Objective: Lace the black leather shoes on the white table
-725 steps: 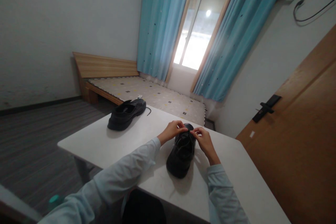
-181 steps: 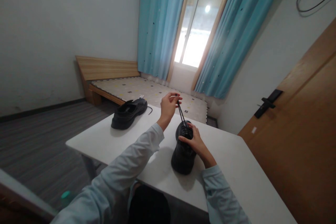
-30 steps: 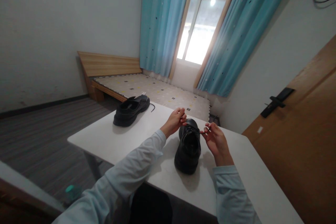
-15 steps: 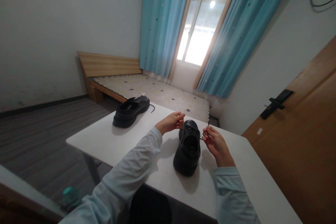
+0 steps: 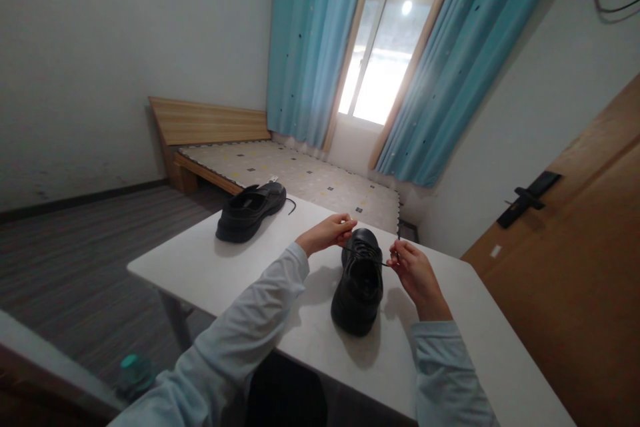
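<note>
A black lace-up shoe stands on the white table, its heel toward me and its toe pointing away. On its left side my left hand is closed in a pinch on a thin black shoelace. My right hand, to the right of the shoe, pinches the shoelace too, which runs out from the shoe's opening. A second black shoe rests at the table's far left, with a loose lace end curling beside its toe.
Behind the table is a low bed with a wooden headboard. A wooden door with a black handle stands at the right. A green-capped bottle is on the floor at the lower left.
Both hands have shifted very slightly to the right, still pinching the lace. Neither shoe has visibly moved on the table.
</note>
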Motion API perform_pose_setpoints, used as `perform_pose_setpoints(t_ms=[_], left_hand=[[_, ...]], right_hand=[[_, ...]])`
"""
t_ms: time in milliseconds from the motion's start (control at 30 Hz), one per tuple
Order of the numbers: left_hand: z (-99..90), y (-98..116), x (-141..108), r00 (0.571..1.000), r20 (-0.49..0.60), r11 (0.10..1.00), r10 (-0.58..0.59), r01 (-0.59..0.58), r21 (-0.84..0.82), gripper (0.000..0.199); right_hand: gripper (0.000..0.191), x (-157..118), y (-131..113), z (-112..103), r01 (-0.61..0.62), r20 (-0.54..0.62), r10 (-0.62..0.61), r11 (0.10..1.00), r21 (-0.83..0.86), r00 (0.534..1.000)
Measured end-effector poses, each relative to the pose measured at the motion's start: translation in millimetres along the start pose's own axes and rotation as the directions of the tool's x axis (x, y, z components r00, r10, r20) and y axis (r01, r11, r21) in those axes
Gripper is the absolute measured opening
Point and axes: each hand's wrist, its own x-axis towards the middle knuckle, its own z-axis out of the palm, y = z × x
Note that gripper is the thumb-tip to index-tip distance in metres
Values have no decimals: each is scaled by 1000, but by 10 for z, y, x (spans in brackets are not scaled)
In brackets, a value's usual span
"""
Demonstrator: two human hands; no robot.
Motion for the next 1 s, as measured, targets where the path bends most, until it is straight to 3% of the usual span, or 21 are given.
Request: perform_pose_setpoints(t_ms=[67, 167, 300, 400, 467, 600, 733, 1000], left_hand=[[37, 36, -13, 999, 4, 981, 34, -35, 192, 38], [56, 74, -17, 989, 127, 901, 75, -122, 416, 37], [22, 80, -1, 963, 246, 784, 112, -238, 573, 33], [-8, 81, 0, 963, 253, 733, 96, -240, 636, 32], [-20, 90, -9, 967, 241, 715, 77, -222, 663, 31], [-31, 102, -23, 975, 214, 703, 65, -197, 684, 26], [-37, 92, -11, 973, 205, 656, 106, -224, 721, 19], [12, 161, -47, 949, 221, 597, 226, -314, 739, 19]], right_hand=[[30, 10, -5, 0, 47, -36, -50, 995, -92, 998], [33, 45, 11, -8, 141, -96, -180, 937, -319, 979], [41, 78, 33, -20, 273, -82, -458, 654, -705, 885], [41, 61, 14, 1, 352, 11, -601, 455, -818, 799], [35, 33, -18, 24, 382, 93, -562, 422, -822, 822], [32, -34, -116, 50, 399, 281, -300, 480, -781, 912], [29, -78, -198, 11, 374, 387, -97, 548, -748, 917], [29, -66, -187, -61, 275, 419, 34, 708, -651, 907]])
